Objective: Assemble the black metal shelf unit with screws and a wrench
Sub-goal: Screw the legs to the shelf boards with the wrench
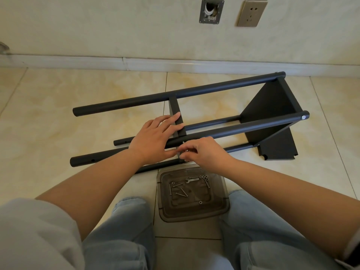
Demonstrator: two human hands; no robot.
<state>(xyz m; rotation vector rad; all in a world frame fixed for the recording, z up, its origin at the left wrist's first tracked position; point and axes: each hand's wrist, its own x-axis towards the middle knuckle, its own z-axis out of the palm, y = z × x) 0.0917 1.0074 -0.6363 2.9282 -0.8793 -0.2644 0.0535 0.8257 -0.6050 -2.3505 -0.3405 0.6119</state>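
Black metal shelf unit (194, 121) with round tube legs lying on its side on beige tiled floor (58, 106) near the far skirting edge, clear grey plastic tray (222, 203) of loose screws (182, 191) and small flat wrench (191, 180) just beside its near side, left hand (153, 139) flat with straight fingers on middle shelf panel and front tube, right hand (202, 151) pinching a small silver screw (183, 144) at that tube

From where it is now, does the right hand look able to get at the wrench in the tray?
Probably yes. The wrench lies uncovered in the open tray just below the right hand, but that hand is pinching a screw.
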